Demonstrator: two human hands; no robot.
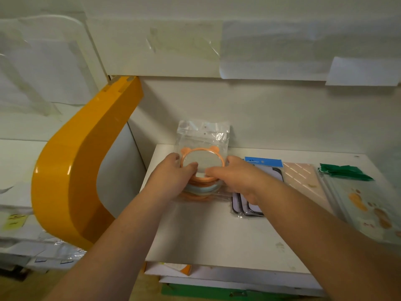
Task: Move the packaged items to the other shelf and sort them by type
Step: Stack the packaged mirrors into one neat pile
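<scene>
Shelf front: bare white shelf board (217, 231) nearest, below both forearms.
Left hand (173, 177): curled round the left edge of the stack, thumb lying across the top mirror's glass; gripping, not flat.
Right hand (236, 177): curled round the right edge of the same stack, thumb on the lower rim; gripping too.
Stack: round bear-eared pocket mirrors in clear plastic bags (202, 165), orange on top, pale blue beneath, more orange under that; sitting on the shelf at its left end, held between both hands.
Handling: light by the look of it, rims stiff, bags slick and loose, so layers likely to slide on one another; glass faces breakable. Best taken by the rims from both sides, squeezing the pile together, never by the floppy bag tops.
Just right of the stack: clear-bagged dark-framed phone cases (249, 208), partly under the right wrist.
Further right: pale pink striped flat packet (303, 179), then a clear packet with orange paw prints (368, 205), green-topped packets (345, 171) behind it.
Left side: curved glossy yellow shelf bracket (76, 170).
Far: white back wall with taped paper sheets (271, 48).
</scene>
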